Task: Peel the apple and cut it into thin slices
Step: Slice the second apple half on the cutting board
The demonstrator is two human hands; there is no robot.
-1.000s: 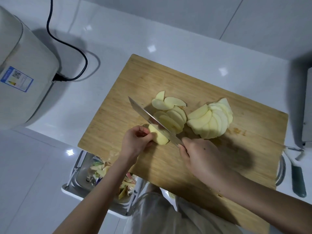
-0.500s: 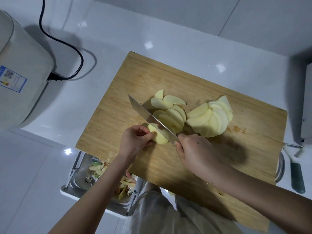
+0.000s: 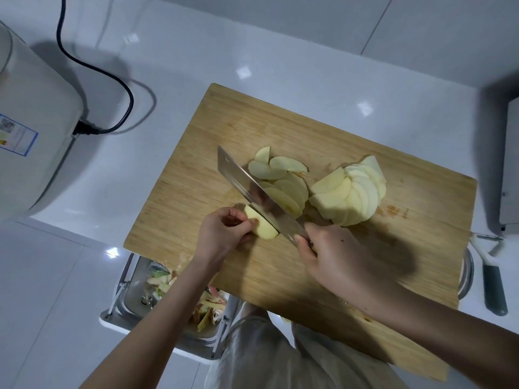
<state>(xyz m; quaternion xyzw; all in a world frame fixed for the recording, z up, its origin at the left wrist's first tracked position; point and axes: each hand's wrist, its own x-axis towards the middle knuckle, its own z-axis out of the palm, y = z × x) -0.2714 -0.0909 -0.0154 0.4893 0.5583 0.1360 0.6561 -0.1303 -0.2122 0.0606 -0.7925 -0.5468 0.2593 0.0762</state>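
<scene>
A peeled pale-yellow apple piece (image 3: 262,225) lies on the wooden cutting board (image 3: 196,169), pinched at its left end by my left hand (image 3: 224,233) with curled fingers. My right hand (image 3: 334,255) grips the handle of a steel cleaver (image 3: 252,189); its blade stands against the right face of the piece. Right of the blade lie thin apple slices (image 3: 283,186). A second fanned stack of slices (image 3: 351,193) sits further right.
A cream appliance (image 3: 33,136) with a black cord (image 3: 112,77) stands on the white counter at left. Below the board's near edge a metal bin (image 3: 134,301) holds apple peel. A peeler (image 3: 493,279) lies at the right edge beside a grey box (image 3: 509,169).
The view has shifted slightly. The cleaver has stepped left along the apple piece, and my left hand's fingers have drawn back with the shorter piece.
</scene>
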